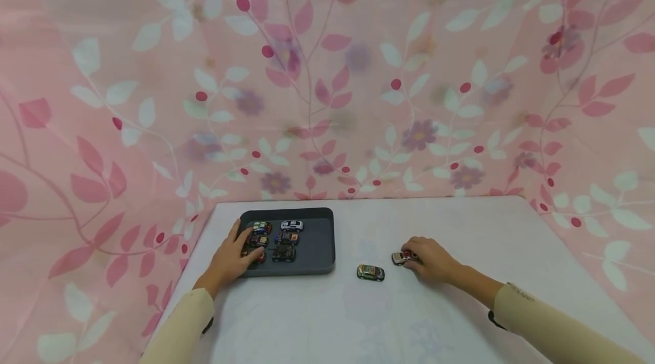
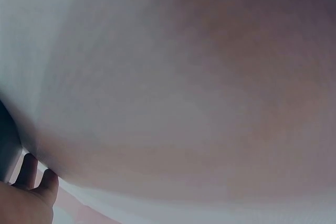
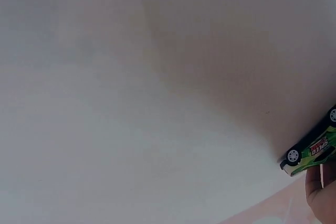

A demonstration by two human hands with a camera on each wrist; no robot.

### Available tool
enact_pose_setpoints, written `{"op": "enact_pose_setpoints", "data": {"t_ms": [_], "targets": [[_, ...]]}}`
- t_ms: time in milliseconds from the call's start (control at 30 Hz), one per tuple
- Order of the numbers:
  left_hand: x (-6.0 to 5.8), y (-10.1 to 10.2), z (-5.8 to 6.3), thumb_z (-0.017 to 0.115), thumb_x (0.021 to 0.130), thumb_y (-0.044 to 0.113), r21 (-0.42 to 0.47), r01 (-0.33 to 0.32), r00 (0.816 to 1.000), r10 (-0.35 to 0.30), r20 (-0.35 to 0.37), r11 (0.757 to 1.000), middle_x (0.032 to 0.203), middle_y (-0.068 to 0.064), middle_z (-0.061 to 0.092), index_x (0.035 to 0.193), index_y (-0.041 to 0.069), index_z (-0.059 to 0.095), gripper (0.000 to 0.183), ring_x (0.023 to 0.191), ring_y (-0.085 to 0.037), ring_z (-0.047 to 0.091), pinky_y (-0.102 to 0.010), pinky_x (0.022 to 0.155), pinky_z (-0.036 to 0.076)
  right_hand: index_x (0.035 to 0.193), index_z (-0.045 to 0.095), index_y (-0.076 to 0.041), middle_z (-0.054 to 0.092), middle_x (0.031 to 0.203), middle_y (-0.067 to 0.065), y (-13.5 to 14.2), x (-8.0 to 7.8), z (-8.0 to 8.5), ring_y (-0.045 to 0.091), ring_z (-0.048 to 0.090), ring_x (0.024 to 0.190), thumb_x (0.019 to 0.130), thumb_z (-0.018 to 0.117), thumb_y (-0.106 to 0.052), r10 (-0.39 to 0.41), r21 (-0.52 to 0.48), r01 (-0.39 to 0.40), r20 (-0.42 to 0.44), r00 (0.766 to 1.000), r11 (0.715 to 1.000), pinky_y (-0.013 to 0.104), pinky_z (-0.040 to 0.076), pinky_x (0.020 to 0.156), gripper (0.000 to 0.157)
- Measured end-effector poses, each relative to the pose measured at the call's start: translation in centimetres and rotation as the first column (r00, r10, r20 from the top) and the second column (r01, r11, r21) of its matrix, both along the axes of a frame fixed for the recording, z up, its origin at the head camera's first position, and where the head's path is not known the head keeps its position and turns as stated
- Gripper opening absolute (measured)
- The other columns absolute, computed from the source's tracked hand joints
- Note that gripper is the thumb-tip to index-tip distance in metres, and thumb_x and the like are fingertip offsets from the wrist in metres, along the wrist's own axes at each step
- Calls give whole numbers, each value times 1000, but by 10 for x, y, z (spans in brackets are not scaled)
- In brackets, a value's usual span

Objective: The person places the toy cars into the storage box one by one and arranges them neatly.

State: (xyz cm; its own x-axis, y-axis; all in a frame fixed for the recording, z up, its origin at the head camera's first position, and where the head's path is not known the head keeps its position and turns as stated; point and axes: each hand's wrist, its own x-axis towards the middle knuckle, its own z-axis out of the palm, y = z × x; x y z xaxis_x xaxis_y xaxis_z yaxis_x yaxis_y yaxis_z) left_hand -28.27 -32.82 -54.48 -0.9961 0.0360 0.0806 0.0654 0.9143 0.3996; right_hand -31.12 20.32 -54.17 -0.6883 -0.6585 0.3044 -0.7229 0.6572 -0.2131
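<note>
My right hand (image 1: 431, 260) pinches a small red and white toy car (image 1: 399, 258) at the right of the table; its rear is hidden by the fingers. Just left of it, a green and yellow toy car (image 1: 370, 273) rests on the white surface. In the right wrist view a green toy car (image 3: 315, 148) shows beside the fingers. At the left edge of the dark grey tray (image 1: 314, 244), my left hand (image 1: 230, 256) rests with extended fingers at the rim, its thumb reaching inside over a red toy car (image 1: 260, 258).
Inside the tray stand several toy cars in two columns, among them a white car (image 1: 291, 226) and a dark green tank (image 1: 283, 253). Beneath everything is a white table (image 1: 327, 318). A pink floral curtain (image 1: 327, 96) encloses the back and sides.
</note>
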Motion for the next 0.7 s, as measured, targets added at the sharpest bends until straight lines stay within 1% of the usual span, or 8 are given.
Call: {"op": "enact_pose_setpoints", "data": {"t_ms": [67,167,300,400,467,533,633,700], "targets": [[0,-1,0,56,93,60,3,-1,1000,1,-3,1000,165,-23,5,154,10,34,81,141,-56,27,-72,106,29,108,67,-5,66,97,0,-5,-3,3,12,59,85,86,77,-18,-19,-10,20,3,1000,1000,36,53,76,28],[0,-3,0,54,93,62,-1,6,1000,-6,4,1000,165,-23,5,153,10,34,83,140,-56,27,-72,105,30,110,65,-5,63,98,-1,-14,-7,7,7,54,83,89,74,-18,-59,-54,62,48,997,997,29,51,73,27],[-2,-6,2,51,90,70,-15,12,1000,-12,21,1000,165,-22,2,155,12,33,89,141,-56,27,-72,106,29,113,63,-4,63,100,2,-26,-15,18,8,55,81,91,72,-16,-77,-184,101,130,988,978,24,51,70,27],[-3,-8,4,51,86,76,-35,21,999,-20,39,999,166,-20,0,156,14,31,95,140,-57,28,-73,105,30,113,63,-2,64,100,5,-36,-21,28,11,57,82,90,73,-16,-65,-266,107,162,985,958,26,53,70,29],[-2,-9,6,52,84,77,-46,33,998,-31,50,998,166,-21,-1,157,14,29,99,138,-59,29,-73,104,31,113,63,-2,64,100,5,-42,-23,31,12,57,83,91,72,-18,-63,-284,112,175,982,952,27,53,71,28],[-1,-8,6,55,82,78,-44,39,998,-36,59,998,165,-22,-1,157,14,27,103,138,-59,29,-73,103,31,113,63,-3,64,101,5,-47,-24,33,11,56,83,91,72,-19,-62,-276,111,183,981,955,27,52,71,29],[1,-5,5,58,80,77,-35,46,997,-44,60,998,165,-23,-1,157,13,26,106,138,-59,29,-73,103,32,114,64,-5,63,101,2,-54,-24,33,9,55,83,91,72,-22,-60,-250,101,168,984,963,26,52,71,29],[2,-4,4,59,80,78,-35,42,998,-40,50,998,165,-23,1,157,13,27,106,138,-59,30,-73,103,33,114,64,-6,63,100,1,-60,-24,33,9,54,82,91,73,-22,-56,-240,89,141,988,967,25,51,71,30]]}}
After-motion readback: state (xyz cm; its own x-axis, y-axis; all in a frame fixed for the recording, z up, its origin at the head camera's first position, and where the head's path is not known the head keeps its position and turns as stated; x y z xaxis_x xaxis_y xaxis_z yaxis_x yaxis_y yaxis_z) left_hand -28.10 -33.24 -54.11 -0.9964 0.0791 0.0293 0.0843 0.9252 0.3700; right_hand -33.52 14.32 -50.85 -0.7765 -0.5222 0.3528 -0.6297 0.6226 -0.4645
